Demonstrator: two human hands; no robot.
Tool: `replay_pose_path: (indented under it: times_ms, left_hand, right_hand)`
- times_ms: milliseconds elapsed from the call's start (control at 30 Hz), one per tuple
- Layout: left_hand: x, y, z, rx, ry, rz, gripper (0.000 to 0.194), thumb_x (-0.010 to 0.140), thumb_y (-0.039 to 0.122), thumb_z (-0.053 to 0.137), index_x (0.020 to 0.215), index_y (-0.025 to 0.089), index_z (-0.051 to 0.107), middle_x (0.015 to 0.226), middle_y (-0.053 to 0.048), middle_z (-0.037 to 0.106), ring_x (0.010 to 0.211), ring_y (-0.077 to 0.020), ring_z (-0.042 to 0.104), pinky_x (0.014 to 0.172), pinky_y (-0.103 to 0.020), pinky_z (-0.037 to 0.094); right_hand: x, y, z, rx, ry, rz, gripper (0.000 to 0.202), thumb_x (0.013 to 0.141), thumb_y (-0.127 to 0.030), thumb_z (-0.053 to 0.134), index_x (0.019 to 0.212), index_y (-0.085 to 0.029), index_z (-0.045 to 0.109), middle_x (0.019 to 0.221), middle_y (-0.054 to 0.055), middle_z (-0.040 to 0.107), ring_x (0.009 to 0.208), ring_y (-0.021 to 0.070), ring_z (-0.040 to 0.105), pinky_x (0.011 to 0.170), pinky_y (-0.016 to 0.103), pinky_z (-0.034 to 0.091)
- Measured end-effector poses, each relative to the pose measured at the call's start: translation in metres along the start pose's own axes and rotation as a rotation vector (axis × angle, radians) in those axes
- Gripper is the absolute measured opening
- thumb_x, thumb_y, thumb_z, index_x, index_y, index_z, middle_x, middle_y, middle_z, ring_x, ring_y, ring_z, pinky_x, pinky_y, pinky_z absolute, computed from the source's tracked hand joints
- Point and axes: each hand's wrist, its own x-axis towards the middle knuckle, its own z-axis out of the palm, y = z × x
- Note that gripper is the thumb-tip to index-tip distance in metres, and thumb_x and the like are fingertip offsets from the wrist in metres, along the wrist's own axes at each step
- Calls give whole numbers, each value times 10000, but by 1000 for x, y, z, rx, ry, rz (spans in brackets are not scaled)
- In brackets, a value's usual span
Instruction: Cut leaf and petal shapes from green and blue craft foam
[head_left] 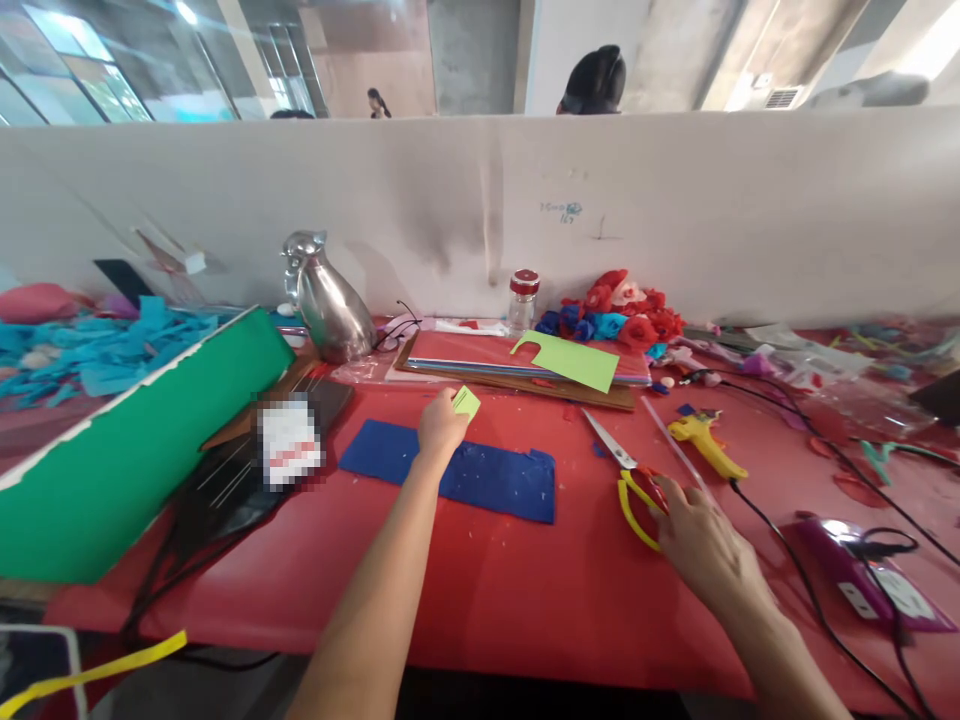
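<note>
Left hand (pixel 442 430): closed in a pinch on one small green card (pixel 466 404), held above the far edge of the blue strip (pixel 510 480). For good control, the pinch is best kept light and at the card's near edge, so that it neither bends nor slips.

Right hand (pixel 705 540): fingers at the handles of the scissors (pixel 622 458); how far it is closed, and whether any finger passes through a loop, cannot be told. The blades point away from the body; a sound hold would seat thumb and fingers in separate loops before lifting, with the points kept clear of the left hand.

Counts, outward from the pinch: one card; one blue strip, below; one notched green sheet (pixel 581 362), beyond and to the right, on one stack (pixel 465 352) whose sheets cannot be counted; one scissors, right; one jar (pixel 523 310), farther off; one jug (pixel 334 310), beyond to the left; one glue gun (pixel 709 445), past the scissors; one green board (pixel 150 440), far left. Flowers (pixel 637 330): one heap, overlapping, number uncertain.
</note>
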Motion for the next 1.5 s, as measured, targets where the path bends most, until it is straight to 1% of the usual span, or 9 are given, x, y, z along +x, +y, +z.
replay_pose_path:
  times_ms: [267,367,500,633,833,933,1167,1333,1500]
  left_hand:
    - [-49,26,49,-882,-357,-256,198,570,106,751,719,153,629,683,-7,638,520,-72,485,484,-196,299]
    - [-61,32,60,-907,-364,-267,226,558,122,789,720,150,635,681,-5,637,540,-74,501,500,-196,314]
    - [-71,38,69,-868,-399,-181,242,576,191,821,734,155,641,670,-3,638,566,-93,514,531,-206,340]
    - [-66,33,57,-756,-420,-55,210,656,180,772,826,164,650,740,-26,654,635,-128,558,595,-230,411]
    - [-23,-14,-32,-70,-104,248,218,766,89,636,942,202,697,1002,-89,697,950,-209,616,911,-327,435]
    - [-16,-30,-61,336,-172,374,247,795,85,593,977,212,701,1101,-82,696,1070,-249,580,1011,-385,376]
    - [-36,-26,-43,749,-363,476,214,822,189,617,1034,212,628,1139,-96,637,1129,-300,493,937,-450,375]
    - [-28,-29,-42,689,-438,459,81,795,172,646,827,203,578,1060,-56,632,1081,-263,513,912,-406,348]
    - [-8,-23,-23,559,-395,422,153,815,133,612,934,223,580,1005,-19,694,1040,-229,593,952,-427,322]
  right_hand:
    - [10,9,-10,0,48,160,328,840,-200,466,1125,-208,627,964,169,675,848,336,650,651,436,484]
    - [31,-19,-20,379,154,49,296,844,-238,475,1081,-182,644,1030,174,682,971,313,628,780,436,494]
    - [69,-72,-31,984,-158,-164,342,862,-451,450,947,-185,648,831,81,713,777,213,672,647,303,516]
    - [96,-94,-27,949,-186,-198,289,834,-429,470,719,-193,591,637,7,639,591,154,591,541,245,433]
    - [107,-70,-7,634,-116,-53,249,813,-310,532,585,-222,483,537,-13,520,553,163,504,521,263,289]
    - [109,-59,-2,483,-105,32,192,824,-282,534,641,-225,538,595,18,571,590,187,534,517,271,259]
    - [115,-45,0,317,-121,88,163,844,-321,534,749,-231,630,693,60,666,639,227,604,515,280,299]
    - [114,-40,5,333,-73,106,120,807,-322,562,761,-241,637,711,62,662,612,219,580,507,281,275]
    - [113,-39,0,448,77,149,163,789,-350,546,666,-243,530,586,18,555,554,196,488,516,284,257]
